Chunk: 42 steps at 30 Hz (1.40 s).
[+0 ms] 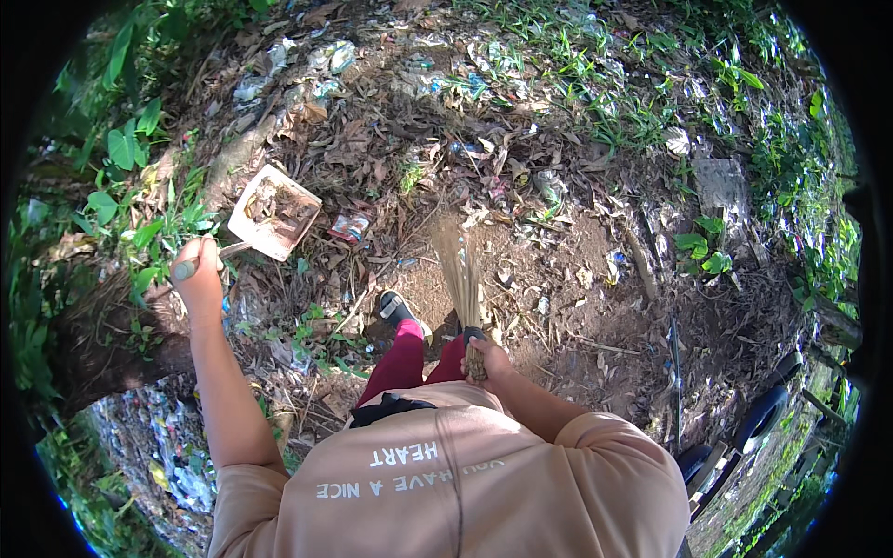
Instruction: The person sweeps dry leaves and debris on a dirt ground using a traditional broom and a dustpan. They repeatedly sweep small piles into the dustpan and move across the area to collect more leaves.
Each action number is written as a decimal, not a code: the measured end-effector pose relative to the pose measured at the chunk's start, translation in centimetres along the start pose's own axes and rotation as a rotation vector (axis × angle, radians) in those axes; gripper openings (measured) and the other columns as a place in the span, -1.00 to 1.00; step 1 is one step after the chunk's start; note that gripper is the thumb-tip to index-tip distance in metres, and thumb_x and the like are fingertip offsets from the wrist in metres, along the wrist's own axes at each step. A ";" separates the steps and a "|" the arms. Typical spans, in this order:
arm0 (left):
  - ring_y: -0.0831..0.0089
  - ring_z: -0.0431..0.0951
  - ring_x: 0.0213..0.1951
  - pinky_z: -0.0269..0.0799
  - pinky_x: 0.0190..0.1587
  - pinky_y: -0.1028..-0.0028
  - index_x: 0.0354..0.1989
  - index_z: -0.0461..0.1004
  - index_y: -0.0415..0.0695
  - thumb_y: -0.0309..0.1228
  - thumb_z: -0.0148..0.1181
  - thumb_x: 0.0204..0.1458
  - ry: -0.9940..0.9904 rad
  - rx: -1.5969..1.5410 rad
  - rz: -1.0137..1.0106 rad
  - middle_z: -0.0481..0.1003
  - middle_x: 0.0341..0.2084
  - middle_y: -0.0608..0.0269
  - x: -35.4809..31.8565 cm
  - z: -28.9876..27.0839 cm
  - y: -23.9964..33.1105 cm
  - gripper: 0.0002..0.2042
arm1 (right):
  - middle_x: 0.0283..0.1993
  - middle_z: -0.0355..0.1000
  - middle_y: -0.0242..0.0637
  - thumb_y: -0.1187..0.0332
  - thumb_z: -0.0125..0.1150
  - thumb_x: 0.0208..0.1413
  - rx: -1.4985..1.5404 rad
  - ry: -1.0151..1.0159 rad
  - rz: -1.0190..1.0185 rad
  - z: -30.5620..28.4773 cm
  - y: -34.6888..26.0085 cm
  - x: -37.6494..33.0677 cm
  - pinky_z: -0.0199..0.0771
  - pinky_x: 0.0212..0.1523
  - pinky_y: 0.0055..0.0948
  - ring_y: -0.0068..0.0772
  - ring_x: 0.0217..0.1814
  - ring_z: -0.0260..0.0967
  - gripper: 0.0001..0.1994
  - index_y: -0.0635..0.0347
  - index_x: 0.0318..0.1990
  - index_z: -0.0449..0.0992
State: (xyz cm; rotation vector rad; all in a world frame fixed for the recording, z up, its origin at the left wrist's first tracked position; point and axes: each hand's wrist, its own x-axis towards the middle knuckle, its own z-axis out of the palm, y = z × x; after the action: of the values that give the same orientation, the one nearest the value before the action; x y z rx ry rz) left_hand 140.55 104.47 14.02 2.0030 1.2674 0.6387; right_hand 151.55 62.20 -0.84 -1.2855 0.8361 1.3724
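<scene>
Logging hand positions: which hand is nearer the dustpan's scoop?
Left. The left hand holds the dustpan handle, left of the scoop; the right hand, holding a broom, is farther off to the right.

Dustpan: upper left of centre, debris in it
Wrapper: just right of the dustpan
Broom: mid-frame, right of the wrapper
Sandal: left of the broom

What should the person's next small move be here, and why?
Probably swing the broom left toward the red wrapper: the right hand holds the broom, the left hand holds the dustpan, and the wrapper lies between the two tools, close beside the dustpan.
</scene>
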 end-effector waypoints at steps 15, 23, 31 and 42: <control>0.67 0.26 -0.65 0.16 -0.53 0.64 -0.61 0.38 -0.24 -0.46 0.04 0.02 -0.186 -0.446 -0.069 0.37 -0.70 0.35 -0.8 7.8 0.7 -0.81 | -0.56 0.32 -0.27 0.22 0.00 0.05 -0.009 -0.129 -0.375 2.0 -9.5 1.8 0.23 -0.76 -0.42 -0.36 -0.66 0.31 -0.79 0.10 -0.24 0.26; 0.67 0.30 -0.69 0.19 -0.60 0.64 -0.68 0.34 -0.25 -0.47 0.05 0.00 -0.378 -0.508 -0.112 0.34 -0.76 0.36 -3.6 18.7 4.5 -0.77 | -0.62 0.25 -0.27 0.17 -0.08 0.05 0.696 0.101 -0.051 -4.2 -13.8 7.9 0.22 -0.71 -0.46 -0.32 -0.57 0.27 -0.79 0.09 -0.46 0.25; 0.67 0.28 -0.70 0.16 -0.61 0.61 -0.73 0.28 -0.22 -0.49 0.04 -0.03 -0.437 -0.511 -0.182 0.32 -0.78 0.38 -6.8 27.3 8.8 -0.75 | -0.59 0.30 -0.24 0.19 0.01 0.02 0.133 -0.149 -0.162 -6.7 -20.3 6.1 0.22 -0.77 -0.46 -0.32 -0.64 0.29 -0.79 0.11 -0.31 0.28; 0.65 0.22 -0.74 0.08 -0.65 0.56 -0.80 0.21 -0.21 -0.50 0.02 -0.07 -0.462 -0.396 -0.031 0.25 -0.84 0.40 -6.5 37.9 13.2 -0.71 | -0.57 0.32 -0.33 0.15 -0.03 0.03 0.478 0.437 -0.374 -29.1 -22.8 0.8 0.21 -0.69 -0.43 -0.40 -0.59 0.30 -0.81 0.01 -0.34 0.24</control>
State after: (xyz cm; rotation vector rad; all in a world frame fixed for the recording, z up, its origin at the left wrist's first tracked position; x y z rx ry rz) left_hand 172.25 84.00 -1.12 1.6692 0.8189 0.3462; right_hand 180.90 39.86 -3.45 -1.2873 1.0741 0.5537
